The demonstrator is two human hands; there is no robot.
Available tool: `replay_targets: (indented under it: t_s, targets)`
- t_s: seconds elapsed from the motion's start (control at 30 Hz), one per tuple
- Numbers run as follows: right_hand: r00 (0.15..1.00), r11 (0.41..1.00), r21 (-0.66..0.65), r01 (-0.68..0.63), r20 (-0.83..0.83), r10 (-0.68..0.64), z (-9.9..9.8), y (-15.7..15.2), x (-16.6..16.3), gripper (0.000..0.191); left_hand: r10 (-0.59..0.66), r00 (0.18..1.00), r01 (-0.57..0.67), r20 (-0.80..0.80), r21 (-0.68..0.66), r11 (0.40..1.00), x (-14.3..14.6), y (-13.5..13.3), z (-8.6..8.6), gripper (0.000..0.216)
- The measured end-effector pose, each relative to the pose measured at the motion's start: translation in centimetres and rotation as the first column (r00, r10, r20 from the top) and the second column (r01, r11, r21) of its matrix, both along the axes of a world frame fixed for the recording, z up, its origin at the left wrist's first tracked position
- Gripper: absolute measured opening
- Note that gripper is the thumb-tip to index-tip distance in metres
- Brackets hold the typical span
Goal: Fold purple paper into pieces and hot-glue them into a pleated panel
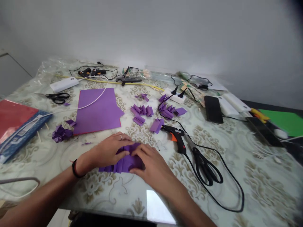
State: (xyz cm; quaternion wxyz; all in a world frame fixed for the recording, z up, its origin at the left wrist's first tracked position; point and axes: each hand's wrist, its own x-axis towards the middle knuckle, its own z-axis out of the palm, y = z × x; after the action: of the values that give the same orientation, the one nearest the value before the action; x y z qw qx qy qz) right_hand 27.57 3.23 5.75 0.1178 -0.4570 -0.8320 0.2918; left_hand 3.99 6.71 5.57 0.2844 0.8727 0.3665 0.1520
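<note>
A purple sheet of paper point(120, 166) with pleats along its left part lies on the table in front of me. My left hand point(110, 150) rests over the pleated part, fingers bent, pressing the folds down. At the sheet's right end my right hand point(151, 160) has thumb and fingers curled round the edge. Part of the paper is hidden under both hands. Beyond them lie small folded purple paper pieces point(142, 110). A purple sheet stack point(97, 108) with a red sheet beneath it sits behind my left hand.
Right of my hands lie a black glue gun point(177, 137) with a looping cord and large scissors point(205, 167). Smaller scissors point(58, 97), crumpled purple paper point(61, 133) and a white power bank point(64, 84) are at left. A black phone point(213, 109) lies at right.
</note>
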Motion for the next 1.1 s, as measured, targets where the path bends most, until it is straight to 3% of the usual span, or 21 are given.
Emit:
replay_targets:
  t_s: [0.13, 0.3, 0.43, 0.8, 0.93, 1.1]
  targets:
    - [0.999, 1.000, -0.002, -0.023, 0.035, 0.023, -0.1, -0.3, 0.7, 0.040, 0.007, 1.000, -0.006, 0.027, -0.035, 0.999, -0.3, -0.7, 0.0, 0.052]
    - [0.995, 0.991, -0.103, -0.082, -0.063, 0.075, 0.1, -0.1, 1.2, 0.033, 0.047, 0.998, -0.045, 0.036, -0.047, 0.998, -0.3, -1.3, -0.4, 0.043]
    - [0.985, 0.981, -0.155, -0.120, -0.142, 0.098, 0.2, 0.3, 1.3, 0.029, 0.010, 0.999, -0.009, 0.032, -0.042, 0.999, -0.1, -1.5, -0.1, 0.039]
    - [0.954, 0.920, -0.379, -0.103, -0.301, -0.017, 0.4, 1.5, 1.9, 0.023, -0.004, 1.000, 0.004, 0.005, -0.062, 0.998, 0.2, -2.1, 1.1, 0.042]
    - [0.936, 0.924, -0.364, -0.120, -0.352, -0.017, 0.3, 1.9, 1.9, 0.020, 0.041, 0.999, -0.039, 0.013, -0.129, 0.991, 0.1, -2.1, 1.4, 0.051]
    - [0.956, 0.956, -0.256, -0.144, -0.286, 0.068, 0.4, 1.8, 1.8, 0.018, 0.016, 0.999, -0.009, 0.049, -0.142, 0.990, -0.3, -2.0, 1.2, 0.059]
